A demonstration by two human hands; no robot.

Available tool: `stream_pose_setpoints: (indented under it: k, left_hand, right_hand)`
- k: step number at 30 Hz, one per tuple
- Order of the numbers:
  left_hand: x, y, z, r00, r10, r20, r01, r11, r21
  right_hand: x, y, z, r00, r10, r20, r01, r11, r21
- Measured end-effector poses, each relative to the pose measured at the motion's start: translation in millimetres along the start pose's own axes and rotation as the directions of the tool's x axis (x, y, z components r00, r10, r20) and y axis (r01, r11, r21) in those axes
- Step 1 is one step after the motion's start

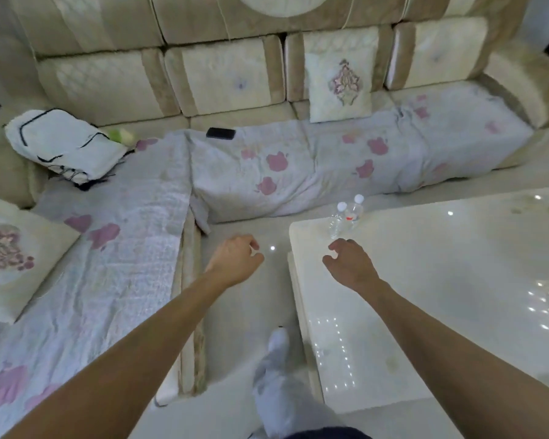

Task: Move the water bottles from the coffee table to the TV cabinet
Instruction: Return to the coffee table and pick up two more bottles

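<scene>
Both grips loose and half-curled, holding nothing: right hand [351,264] hovering over the glossy white surface [441,280], left hand [235,259] out over the floor. Two clear water bottles [344,218] standing together near the surface's far corner, just past the right fingertips, sofa [203,83] behind.

Dim, soft (edges bowed), glare spots.
</scene>
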State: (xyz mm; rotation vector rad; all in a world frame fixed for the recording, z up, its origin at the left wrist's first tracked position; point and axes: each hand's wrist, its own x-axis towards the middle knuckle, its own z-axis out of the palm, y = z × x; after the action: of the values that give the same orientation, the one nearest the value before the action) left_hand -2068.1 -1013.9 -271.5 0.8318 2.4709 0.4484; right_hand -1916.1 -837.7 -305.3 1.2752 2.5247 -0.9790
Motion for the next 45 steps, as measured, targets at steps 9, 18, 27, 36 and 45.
stream_pose_setpoints:
  k: [9,18,27,36,45]
  left_hand:
    - [191.2,69.8,7.4,0.962,0.193,0.191,-0.216,0.97,0.111]
    - [337.2,156.5,96.3,0.802,0.369,0.47,-0.49,0.855,0.167]
    - [440.9,176.8,201.6,0.624,0.477,0.618,-0.743,0.608,0.281]
    - [461.6,165.7,232.3,0.495,0.525,0.692,-0.84,0.491,0.229]
    - [461.4,190.2,188.9,0.485,0.547,0.682,-0.835,0.522,0.175]
  right_hand:
    - [132.3,21.4,-35.0,0.977,0.204,-0.056,-0.197,0.975,0.105]
    - [263.4,69.1,-56.6,0.931,0.362,-0.051,-0.355,0.928,0.109]
    - [380.3,114.5,-13.3,0.951,0.309,-0.021,-0.31,0.951,-0.013]
    - [408.2,134.7,24.3,0.911,0.404,-0.084,-0.409,0.911,-0.057]
    - [367.0,118.5,-8.7,0.8,0.582,-0.143,-0.552,0.808,0.205]
